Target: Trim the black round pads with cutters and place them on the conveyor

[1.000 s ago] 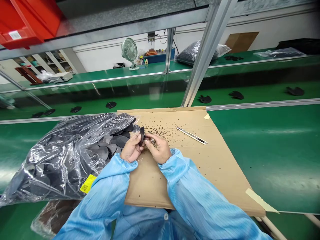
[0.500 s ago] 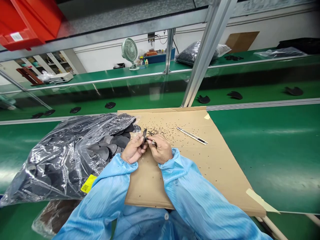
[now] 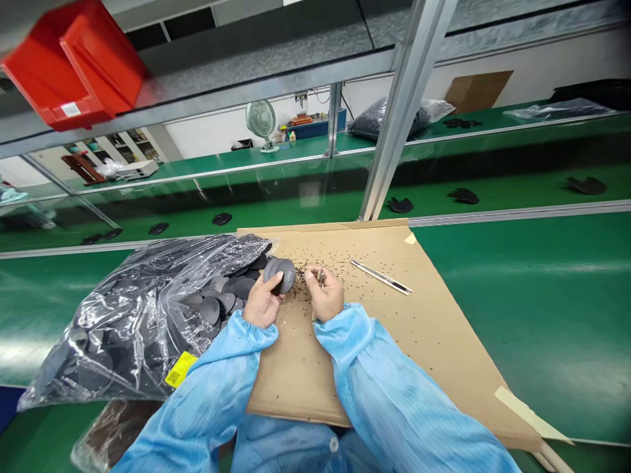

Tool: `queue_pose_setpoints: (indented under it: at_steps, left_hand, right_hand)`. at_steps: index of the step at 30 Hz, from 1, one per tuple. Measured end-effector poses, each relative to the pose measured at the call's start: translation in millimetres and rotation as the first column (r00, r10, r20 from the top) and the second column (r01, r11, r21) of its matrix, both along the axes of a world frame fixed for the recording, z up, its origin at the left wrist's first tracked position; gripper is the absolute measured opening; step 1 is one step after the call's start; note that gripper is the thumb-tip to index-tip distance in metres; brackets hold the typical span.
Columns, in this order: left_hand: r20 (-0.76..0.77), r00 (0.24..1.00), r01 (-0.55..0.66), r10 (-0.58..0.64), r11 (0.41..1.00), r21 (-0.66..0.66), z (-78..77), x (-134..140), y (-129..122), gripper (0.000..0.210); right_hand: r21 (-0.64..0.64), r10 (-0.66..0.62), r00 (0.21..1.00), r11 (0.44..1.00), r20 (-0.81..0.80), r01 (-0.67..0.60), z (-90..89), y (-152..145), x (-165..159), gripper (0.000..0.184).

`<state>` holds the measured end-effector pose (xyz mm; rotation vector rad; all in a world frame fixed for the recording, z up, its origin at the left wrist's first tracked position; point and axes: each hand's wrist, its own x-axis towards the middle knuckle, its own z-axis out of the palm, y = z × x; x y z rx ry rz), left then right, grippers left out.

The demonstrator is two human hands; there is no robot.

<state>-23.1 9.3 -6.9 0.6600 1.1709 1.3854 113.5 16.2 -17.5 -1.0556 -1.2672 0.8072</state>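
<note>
My left hand [image 3: 263,303] pinches a dark grey round disc [image 3: 280,274] by its edge, its flat face turned towards me. What looks like a second disc edge shows behind it. My right hand [image 3: 326,295] is closed around a small shiny metal tool [image 3: 321,278], mostly hidden by the fingers, so its kind cannot be told. A short gap separates the tool from the disc. Beneath both hands lies a cardboard sheet [image 3: 374,355], sprinkled with tiny black bits [image 3: 302,270]. Left of my left hand, a clear plastic bag [image 3: 123,315] spills many similar discs [image 3: 239,288] from its mouth.
A slim white cutter knife [image 3: 382,276] rests on the cardboard to the right. Behind runs a green conveyor belt [image 3: 296,207] carrying dark pieces [image 3: 463,195]. A metal post [image 3: 394,131] rises at the cardboard's far edge. Above left hangs a red bin [image 3: 93,72].
The disc has turned from edge-on to face-on. My right hand has drawn slightly away from it to the right, still holding the tool. The whole view has tilted up a little.
</note>
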Motion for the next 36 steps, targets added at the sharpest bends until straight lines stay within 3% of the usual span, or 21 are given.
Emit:
queue_pose_setpoints:
  at_steps: [4, 6, 8, 9, 11, 12, 13, 16, 18, 20, 24, 26, 28, 32, 36]
  left_hand:
    - [-0.267, 0.957, -0.101, 0.116, 0.993, 0.067, 15.6, -4.2, 36.6, 0.033]
    - [-0.337, 0.928, -0.118, 0.159, 0.983, 0.138, 31.3, -8.9, 68.9, 0.036]
    - [-0.493, 0.842, -0.117, 0.221, 0.966, 0.232, 49.8, -12.7, 105.3, 0.035]
    - [-0.67, 0.695, -0.063, 0.26, 0.951, 0.304, 58.5, -13.3, 122.6, 0.035]
    - [-0.862, 0.404, 0.066, 0.308, 0.93, 0.363, 71.1, -10.0, 149.9, 0.046]
    - [-0.904, 0.289, 0.118, 0.316, 0.925, 0.361, 73.9, -5.9, 158.2, 0.052]
    - [-0.922, 0.229, 0.152, 0.313, 0.924, 0.351, 74.3, -0.4, 162.2, 0.056]
    - [-0.945, 0.198, 0.201, 0.261, 0.933, 0.3, 62.7, 18.0, 149.7, 0.052]
    - [-0.964, 0.197, 0.24, 0.177, 0.945, 0.223, 49.8, 25.1, 126.3, 0.045]
    - [-0.986, 0.148, 0.305, 0.081, 0.944, 0.124, 38.5, 24.4, 99.2, 0.037]
    - [-0.994, -0.105, 0.416, 0.036, 0.909, -0.011, 30.1, 1.8, 60.4, 0.029]
    - [-0.974, -0.227, 0.405, 0.027, 0.912, -0.069, 31.1, -15.2, 54.9, 0.032]
    - [-0.954, -0.301, 0.403, -0.012, 0.904, -0.139, 31.8, -31.9, 56.9, 0.038]
    - [-0.942, -0.325, 0.438, -0.081, 0.87, -0.226, 25.7, -54.1, 67.9, 0.043]
    - [-0.972, -0.232, 0.439, -0.04, 0.887, -0.141, 18.5, -56.0, 71.3, 0.051]
  right_hand:
    - [-0.086, -0.098, 0.983, 0.993, -0.154, 0.085, -6.2, 9.5, 4.0, 0.03]
    - [-0.097, -0.102, 0.981, 0.992, -0.162, 0.087, -6.2, 9.5, 4.2, 0.03]
    - [-0.092, -0.09, 0.983, 0.993, -0.157, 0.076, -4.8, 7.8, 3.9, 0.029]
    - [-0.088, -0.082, 0.984, 0.994, -0.158, 0.069, -4.1, 6.8, 3.8, 0.029]
    - [-0.087, -0.067, 0.984, 0.995, -0.164, 0.054, -2.8, 5.5, 4.1, 0.028]
    - [-0.089, -0.065, 0.983, 0.995, -0.17, 0.05, -2.2, 5.3, 4.5, 0.028]
    - [-0.094, -0.064, 0.982, 0.994, -0.178, 0.047, -1.7, 5.3, 5.1, 0.028]
    - [-0.125, -0.062, 0.977, 0.991, -0.206, 0.036, 0.1, 6.2, 6.8, 0.028]
    - [-0.153, -0.065, 0.971, 0.988, -0.23, 0.03, 1.4, 7.1, 7.8, 0.028]
    - [-0.165, -0.068, 0.963, 0.986, -0.262, 0.024, 2.1, 8.3, 8.4, 0.029]
    - [-0.16, -0.065, 0.953, 0.987, -0.297, 0.017, -0.9, 12.3, 8.3, 0.031]
    - [-0.166, -0.066, 0.95, 0.986, -0.305, 0.016, -4.2, 14.9, 7.8, 0.032]
    - [-0.165, -0.062, 0.946, 0.986, -0.318, 0.01, -7.4, 17.2, 7.3, 0.032]
    - [-0.152, -0.044, 0.941, 0.988, -0.336, -0.007, -10.0, 19.4, 7.6, 0.031]
    - [-0.141, -0.031, 0.939, 0.99, -0.342, -0.018, -8.4, 19.1, 8.4, 0.03]
